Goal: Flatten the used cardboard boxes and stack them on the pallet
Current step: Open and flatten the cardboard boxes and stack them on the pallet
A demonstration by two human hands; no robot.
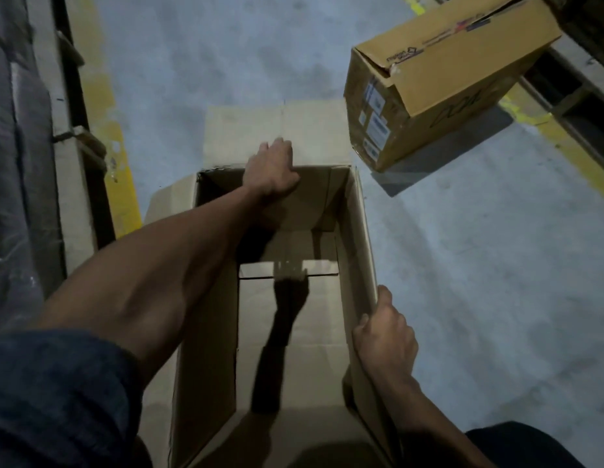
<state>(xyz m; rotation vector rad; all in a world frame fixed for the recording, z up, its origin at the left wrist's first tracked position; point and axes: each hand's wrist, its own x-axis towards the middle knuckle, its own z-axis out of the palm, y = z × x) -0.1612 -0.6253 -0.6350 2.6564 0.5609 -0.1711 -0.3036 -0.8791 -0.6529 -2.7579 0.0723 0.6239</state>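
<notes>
A person's left hand [271, 170] grips the far rim of an open cardboard box [287, 319] on the warehouse floor [462, 265]; the right hand [383, 329] clasps its near-right wall. With the bottom flaps seemingly still taped, collapsing it could tear the walls.

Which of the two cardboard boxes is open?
The near box, held by both hands, is open with flaps spread; the labelled box at upper right is still closed.

Grey concrete floor [479, 265] bears two cardboard boxes [293, 315], yellow stripes [121, 184]
</notes>
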